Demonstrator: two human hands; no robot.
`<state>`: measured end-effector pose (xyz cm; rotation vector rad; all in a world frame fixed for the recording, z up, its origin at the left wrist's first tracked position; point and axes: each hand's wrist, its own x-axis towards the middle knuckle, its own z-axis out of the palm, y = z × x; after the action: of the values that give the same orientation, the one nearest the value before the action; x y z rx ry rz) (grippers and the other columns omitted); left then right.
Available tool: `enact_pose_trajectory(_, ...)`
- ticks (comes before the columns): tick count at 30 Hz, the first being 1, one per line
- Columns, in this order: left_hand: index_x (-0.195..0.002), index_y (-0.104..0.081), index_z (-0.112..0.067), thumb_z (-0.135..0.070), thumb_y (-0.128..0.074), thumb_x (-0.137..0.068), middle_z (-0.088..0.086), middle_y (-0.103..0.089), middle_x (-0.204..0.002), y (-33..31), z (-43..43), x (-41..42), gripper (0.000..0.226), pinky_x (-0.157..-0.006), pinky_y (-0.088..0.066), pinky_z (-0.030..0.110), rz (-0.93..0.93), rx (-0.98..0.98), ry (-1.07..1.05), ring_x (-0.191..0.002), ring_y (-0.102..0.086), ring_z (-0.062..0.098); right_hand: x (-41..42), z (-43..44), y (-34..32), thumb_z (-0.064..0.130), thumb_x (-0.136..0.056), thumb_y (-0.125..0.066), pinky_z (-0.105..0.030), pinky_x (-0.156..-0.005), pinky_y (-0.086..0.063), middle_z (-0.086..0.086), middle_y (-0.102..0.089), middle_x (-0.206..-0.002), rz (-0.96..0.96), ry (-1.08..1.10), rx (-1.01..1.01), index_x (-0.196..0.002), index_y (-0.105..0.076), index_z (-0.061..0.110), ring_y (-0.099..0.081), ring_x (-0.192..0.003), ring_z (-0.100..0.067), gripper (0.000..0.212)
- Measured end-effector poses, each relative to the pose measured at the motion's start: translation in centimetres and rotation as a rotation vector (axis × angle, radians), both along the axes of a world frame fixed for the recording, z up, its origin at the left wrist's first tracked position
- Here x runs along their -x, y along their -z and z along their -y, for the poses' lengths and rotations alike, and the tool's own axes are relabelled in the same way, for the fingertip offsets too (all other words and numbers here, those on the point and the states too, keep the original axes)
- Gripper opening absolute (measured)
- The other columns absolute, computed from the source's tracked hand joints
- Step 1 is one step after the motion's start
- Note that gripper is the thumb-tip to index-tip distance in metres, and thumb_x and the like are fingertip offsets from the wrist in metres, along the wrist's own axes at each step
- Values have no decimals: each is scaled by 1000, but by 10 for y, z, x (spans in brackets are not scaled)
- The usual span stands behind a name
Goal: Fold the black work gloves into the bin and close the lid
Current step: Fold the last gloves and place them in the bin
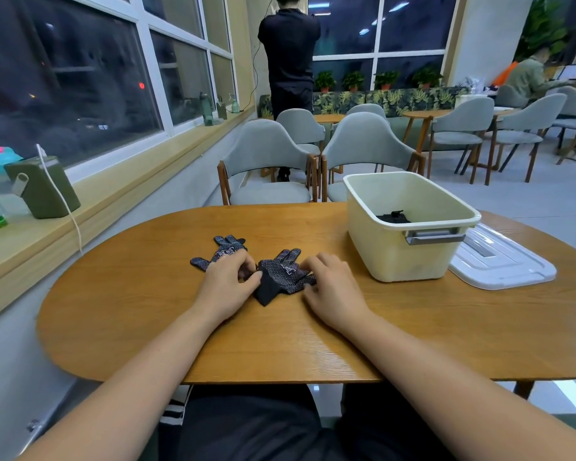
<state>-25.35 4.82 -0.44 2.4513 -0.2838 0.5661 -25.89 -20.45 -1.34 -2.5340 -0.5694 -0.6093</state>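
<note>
Head view. Two black dotted work gloves lie on the wooden table left of the cream bin; their white printed marks cannot be read. The left hand, fingers curled, lies over the farther glove and pinches the cuff of the nearer glove. The right hand sets bent fingers on that glove's bin-side edge; whether it grips is unclear. A dark folded item lies inside the bin. The white lid lies flat just right of the bin.
</note>
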Motion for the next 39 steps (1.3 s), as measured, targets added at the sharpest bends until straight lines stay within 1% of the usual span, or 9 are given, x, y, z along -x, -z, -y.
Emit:
enact_pose_trajectory(5, -119, -67, -37, -27, -76, -97, -12, -69, -68, -3, 8, 11, 26, -71, -49, 21, -68, 42, 124, -66, -65, 7, 4, -3, 0, 21, -91, -67, -36, -84, -43, 1, -59, -105, 51, -107, 5, -109, -63, 21, -55, -101, -24, 18)
enact_pose_trajectory(10, -101, -79, -34, -29, -69, -103, -5, -62, -53, -4, 8, 15, 11, -63, -47, 31, -108, 62, 191, -51, -57, 6, 4, -3, 1, 24, -95, -63, -37, -81, -45, 3, -65, -98, 5, -147, 26, -99, -69, 22, -58, -96, -23, 7)
enact_pose_trajectory(17, -73, -78, -27, -41, -83, -92, -12, -53, -53, -2, 8, 13, 24, -58, -35, 27, -178, 84, 273, -56, -44, 4, -1, 0, 0, 36, -101, -66, -40, -81, -45, 1, -62, -89, -33, 18, -113, -90, -68, 19, -59, -94, -28, 20)
enact_pose_trajectory(24, -87, -80, -30, -29, -82, -94, -7, -60, -62, -7, 10, -4, 7, -68, -43, 31, -155, 192, 172, -63, -52, 3, 3, -2, 3, 79, -82, -62, -40, -86, -44, 8, -56, -92, -22, -59, -41, -90, -64, 27, -55, -95, -21, 53)
enact_pose_trajectory(27, -101, -77, -36, -26, -80, -94, -9, -68, -79, -16, 17, -20, 12, -73, -50, 31, -111, 55, 165, -72, -60, 4, 4, -2, 3, 84, -78, -62, -40, -85, -41, 8, -54, -91, 0, -85, 32, -85, -56, 28, -53, -94, -21, 57)
enact_pose_trajectory(31, -115, -75, -35, -34, -75, -97, -14, -64, -109, -31, 34, -41, 18, -93, -51, 34, -110, -169, 176, -99, -59, 5, 2, -2, 4, 83, -76, -66, -37, -81, -39, 10, -54, -88, -6, -120, 44, -81, -50, 30, -53, -90, -20, 56)
enact_pose_trajectory(34, -122, -72, -40, -50, -73, -96, -9, -59, -129, -42, 43, -56, 28, -111, -45, 46, -214, -386, 193, -127, -50, 15, 1, -1, 3, 82, -76, -68, -37, -80, -40, 11, -52, -86, -31, -135, 29, -80, -50, 31, -53, -89, -19, 55)
enact_pose_trajectory(36, -122, -72, -42, -52, -72, -95, -6, -57, -135, -47, 47, -62, 29, -114, -40, 52, -272, -494, 204, -133, -46, 19, 0, -1, 3, 82, -75, -68, -37, -79, -40, 12, -52, -85, -39, -141, 22, -80, -52, 29, -52, -87, -18, 56)
enact_pose_trajectory(39, -113, -73, -39, -45, -75, -93, -8, -57, -128, -54, 55, -63, 20, -108, -38, 48, -289, -620, 222, -130, -46, 18, 0, -1, 3, 83, -74, -67, -37, -79, -39, 13, -51, -84, -50, -145, 15, -80, -52, 29, -52, -87, -17, 57)
